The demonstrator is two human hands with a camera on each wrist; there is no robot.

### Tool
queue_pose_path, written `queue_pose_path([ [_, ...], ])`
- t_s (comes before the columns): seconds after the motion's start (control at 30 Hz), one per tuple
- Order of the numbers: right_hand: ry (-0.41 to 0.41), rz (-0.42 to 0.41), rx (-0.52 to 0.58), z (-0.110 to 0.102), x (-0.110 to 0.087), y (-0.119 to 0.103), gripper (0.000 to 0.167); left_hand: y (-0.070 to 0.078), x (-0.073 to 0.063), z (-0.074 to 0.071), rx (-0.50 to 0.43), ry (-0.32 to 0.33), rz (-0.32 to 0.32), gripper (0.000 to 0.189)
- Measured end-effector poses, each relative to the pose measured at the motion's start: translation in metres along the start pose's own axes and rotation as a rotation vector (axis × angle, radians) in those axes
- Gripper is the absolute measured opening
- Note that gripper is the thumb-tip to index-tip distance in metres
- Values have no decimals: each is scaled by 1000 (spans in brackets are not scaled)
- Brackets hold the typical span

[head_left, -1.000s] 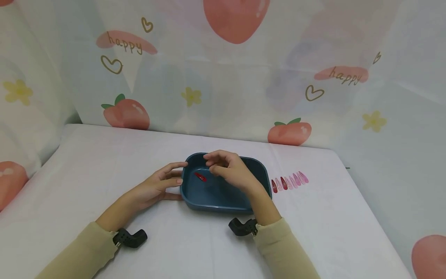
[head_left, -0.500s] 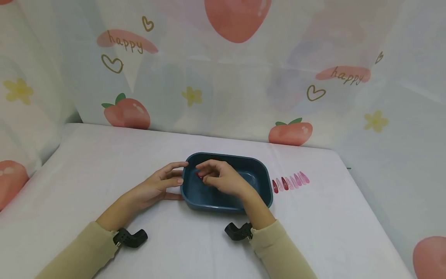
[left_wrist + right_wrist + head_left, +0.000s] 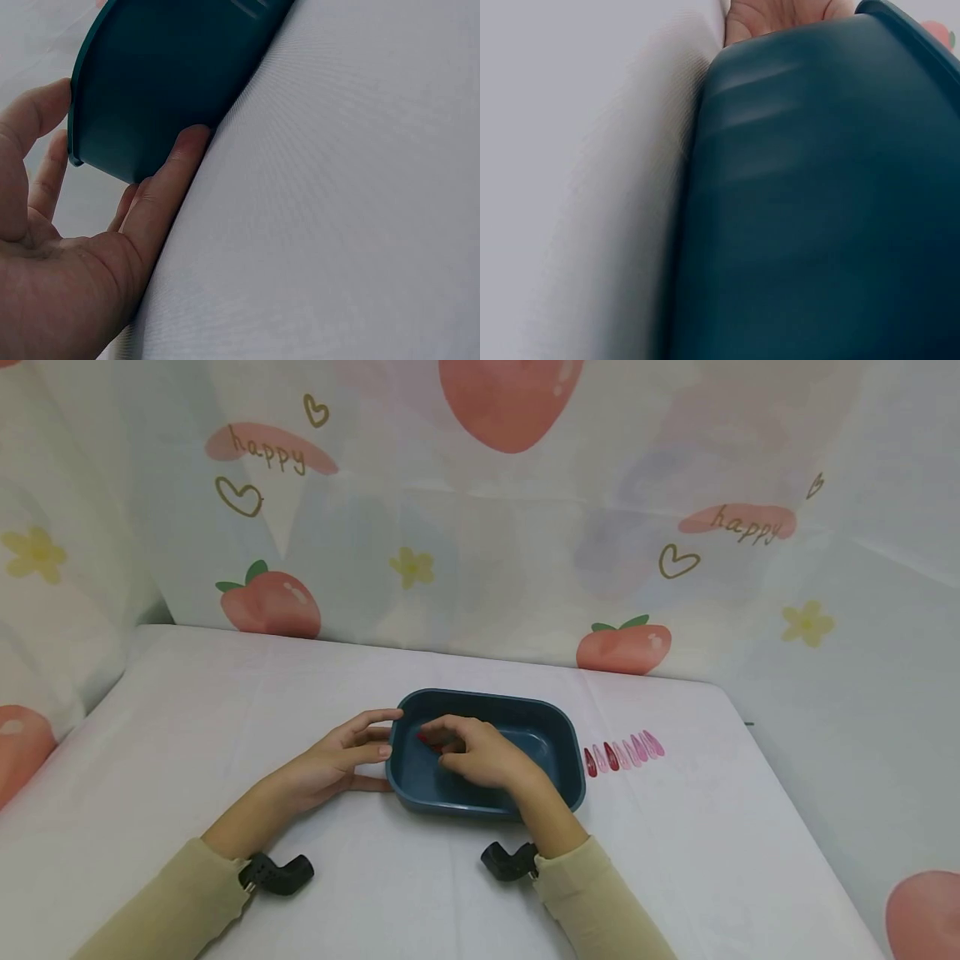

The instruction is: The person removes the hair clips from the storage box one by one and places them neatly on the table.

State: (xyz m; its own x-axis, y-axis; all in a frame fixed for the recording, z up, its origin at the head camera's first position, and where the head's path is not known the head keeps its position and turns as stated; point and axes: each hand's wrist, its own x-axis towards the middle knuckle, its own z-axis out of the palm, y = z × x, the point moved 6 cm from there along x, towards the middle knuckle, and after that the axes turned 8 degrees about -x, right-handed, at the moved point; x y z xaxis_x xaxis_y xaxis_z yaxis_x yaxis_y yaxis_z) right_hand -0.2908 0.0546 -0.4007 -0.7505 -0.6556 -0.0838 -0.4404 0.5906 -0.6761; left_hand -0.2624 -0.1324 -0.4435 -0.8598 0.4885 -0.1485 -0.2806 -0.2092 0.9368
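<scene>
A dark blue-green plastic basin [image 3: 465, 811] stands on the white cloth. At its left end my left hand [image 3: 326, 770] rests with fingers spread, fingertips against the rim and wall. In the left wrist view the thumb [image 3: 176, 169] lies low along the basin's side. My right hand [image 3: 489, 758] reaches down inside the basin, its fingers bent over a red hair clip [image 3: 423, 738] near the left end. Thumb and index fingertips stand apart around the clip, which is partly hidden. The right wrist view shows mostly the basin's outer wall [image 3: 802, 210].
Just right of the basin, several red and pink hair clips [image 3: 624, 752] lie in a slanting row on the cloth [image 3: 720, 860]. A printed fabric backdrop [image 3: 487, 568] rises behind the table's far edge. A black wrist camera [image 3: 277, 875] sits at each cuff.
My right hand has moved left and down into the basin, from above its middle to the red hair clip, covering part of it. The left hand stays at the rim.
</scene>
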Motion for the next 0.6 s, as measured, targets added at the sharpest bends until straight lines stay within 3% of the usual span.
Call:
queue_pose_path([
  [0.47, -9, 55, -72, 1, -2, 1, 34, 0, 0, 0, -1, 3, -1, 59],
  [0.6, 33, 60, -111, 0, -2, 1, 31, 0, 0, 0, -9, 1, 3, 61],
])
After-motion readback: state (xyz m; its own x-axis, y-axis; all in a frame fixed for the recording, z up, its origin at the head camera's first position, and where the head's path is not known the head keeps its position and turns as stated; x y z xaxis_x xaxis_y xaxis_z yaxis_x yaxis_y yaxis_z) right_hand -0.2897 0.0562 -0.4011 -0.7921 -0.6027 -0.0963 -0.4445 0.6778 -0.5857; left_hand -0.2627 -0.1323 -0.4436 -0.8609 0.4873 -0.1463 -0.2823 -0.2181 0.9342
